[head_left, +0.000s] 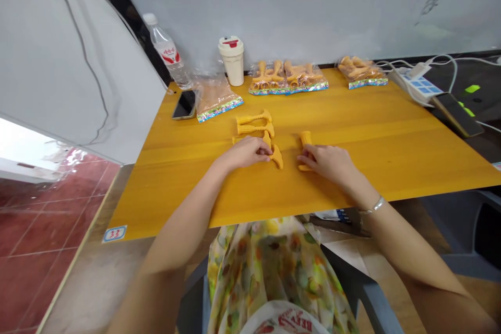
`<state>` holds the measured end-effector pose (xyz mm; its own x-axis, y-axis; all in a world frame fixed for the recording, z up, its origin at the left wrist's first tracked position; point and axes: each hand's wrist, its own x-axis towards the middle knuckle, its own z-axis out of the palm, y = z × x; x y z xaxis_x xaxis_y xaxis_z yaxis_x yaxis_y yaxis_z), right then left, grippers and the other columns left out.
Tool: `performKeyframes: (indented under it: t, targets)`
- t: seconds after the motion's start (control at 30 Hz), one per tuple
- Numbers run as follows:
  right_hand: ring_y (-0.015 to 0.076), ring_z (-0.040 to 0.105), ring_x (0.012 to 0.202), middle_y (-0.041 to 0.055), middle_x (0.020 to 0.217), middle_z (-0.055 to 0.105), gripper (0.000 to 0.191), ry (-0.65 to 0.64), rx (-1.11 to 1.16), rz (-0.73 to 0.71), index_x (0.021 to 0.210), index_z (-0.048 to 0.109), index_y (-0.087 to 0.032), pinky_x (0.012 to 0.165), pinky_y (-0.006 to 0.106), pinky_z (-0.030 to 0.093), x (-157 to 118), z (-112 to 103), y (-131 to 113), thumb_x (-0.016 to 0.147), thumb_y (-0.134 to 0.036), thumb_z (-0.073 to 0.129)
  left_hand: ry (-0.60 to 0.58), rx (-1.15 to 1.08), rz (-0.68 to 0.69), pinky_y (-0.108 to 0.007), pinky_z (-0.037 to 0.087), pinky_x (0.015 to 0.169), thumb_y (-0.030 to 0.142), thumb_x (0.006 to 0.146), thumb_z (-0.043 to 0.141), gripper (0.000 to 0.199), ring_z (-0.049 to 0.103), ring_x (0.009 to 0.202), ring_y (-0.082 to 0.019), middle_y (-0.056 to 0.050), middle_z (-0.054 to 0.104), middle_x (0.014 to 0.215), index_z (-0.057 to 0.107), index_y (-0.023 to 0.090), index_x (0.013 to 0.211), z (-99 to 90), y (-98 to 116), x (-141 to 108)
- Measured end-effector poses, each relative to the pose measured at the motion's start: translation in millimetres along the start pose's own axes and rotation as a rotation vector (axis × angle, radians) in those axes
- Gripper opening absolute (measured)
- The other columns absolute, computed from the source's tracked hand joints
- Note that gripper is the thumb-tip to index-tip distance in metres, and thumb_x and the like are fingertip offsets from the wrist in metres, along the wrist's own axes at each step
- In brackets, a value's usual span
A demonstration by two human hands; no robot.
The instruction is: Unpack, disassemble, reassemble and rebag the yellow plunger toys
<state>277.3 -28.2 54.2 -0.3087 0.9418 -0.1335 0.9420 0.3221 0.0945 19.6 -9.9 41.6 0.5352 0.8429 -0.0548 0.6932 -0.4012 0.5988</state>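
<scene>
Hammer-shaped pieces: yellow plastic row (256,129) mid-table, between far and near edges, heads toward the right edge; lower ones partly covered by the left hand.
Left hand (248,153): fingers bent over the nearest piece (277,157); grip closure cannot be told.
Right hand (331,163): fingers closed on a separate yellow plastic piece (306,138), right of the row.
Table (391,151): yellow wood-grain top; numbered label (115,234) at near left corner.
Far left corner: clear plastic bottle (168,52), black-screened phone (185,104).
Far edge: white lidded cup (234,65), clear bags of orange pieces (287,77).
</scene>
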Motion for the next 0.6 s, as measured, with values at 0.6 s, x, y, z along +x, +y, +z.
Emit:
performKeyframes:
  t: [0.6]
  targets:
    - [0.0269,0.058,0.095,0.0093,0.093,0.074,0.025,0.353,0.041,-0.757,0.103,0.073,-0.026,0.078,0.04,0.041,-10.1,-0.4,-84.9,0.103,-0.021,0.049,0.826,-0.271,-0.279,-0.031,0.048,0.099,0.044,0.097,0.048,0.034,0.061,0.115,-0.019,-0.009,0.067,0.125,0.064,0.02,0.115,-18.2,-54.3,8.4]
